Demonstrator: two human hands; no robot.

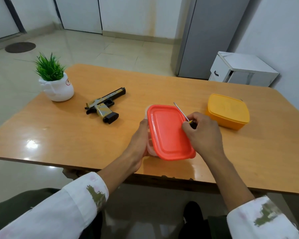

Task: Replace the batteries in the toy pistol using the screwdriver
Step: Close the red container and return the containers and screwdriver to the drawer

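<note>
Pistol (pixel 105 105) lies left of left hand (pixel 139 140).

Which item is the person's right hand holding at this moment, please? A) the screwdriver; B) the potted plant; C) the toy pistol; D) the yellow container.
A: the right hand grips the screwdriver by its handle above the red-lidded container, which the left hand holds; the toy pistol lies untouched on the table.
</note>
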